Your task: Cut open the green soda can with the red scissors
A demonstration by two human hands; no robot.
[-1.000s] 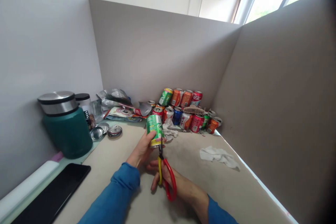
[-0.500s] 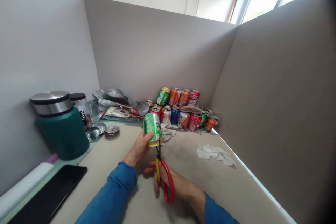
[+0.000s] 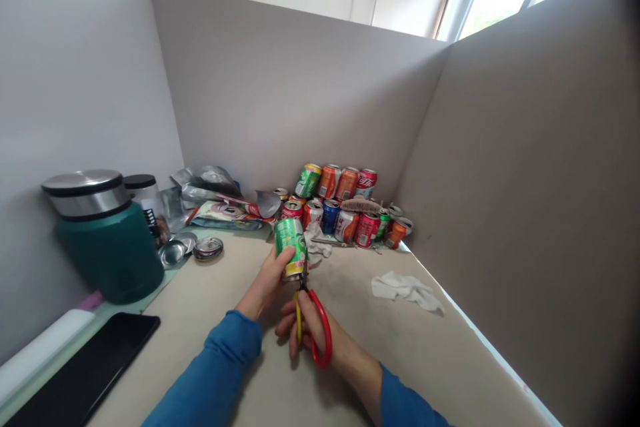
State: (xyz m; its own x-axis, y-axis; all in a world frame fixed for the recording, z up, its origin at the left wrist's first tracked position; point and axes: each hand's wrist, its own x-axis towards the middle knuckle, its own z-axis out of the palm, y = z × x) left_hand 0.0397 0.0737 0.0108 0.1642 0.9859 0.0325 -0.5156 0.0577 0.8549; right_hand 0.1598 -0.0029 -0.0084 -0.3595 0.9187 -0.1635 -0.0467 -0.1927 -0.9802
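My left hand (image 3: pixel 270 280) grips a green and yellow drink can (image 3: pixel 289 245), tilted a little above the table. A pair of scissors (image 3: pixel 326 337) with one red and one yellow handle is in my right hand (image 3: pixel 313 327), its fingers bent round the handles. The dark blades point up against the lower right side of the can. How deep the blades sit in the can I cannot tell.
Stacked drink cans (image 3: pixel 330 217) stand along the back wall. A white cloth (image 3: pixel 407 291) lies at the right. Leftward are round metal can ends (image 3: pixel 208 249), a teal jar (image 3: pixel 110 247), a black phone (image 3: pixel 90 373) and cut metal sheets (image 3: pixel 213 183).
My right hand and the scissors have shifted slightly up toward the can, and the handles sit a bit closer together. The whole view has turned slightly.
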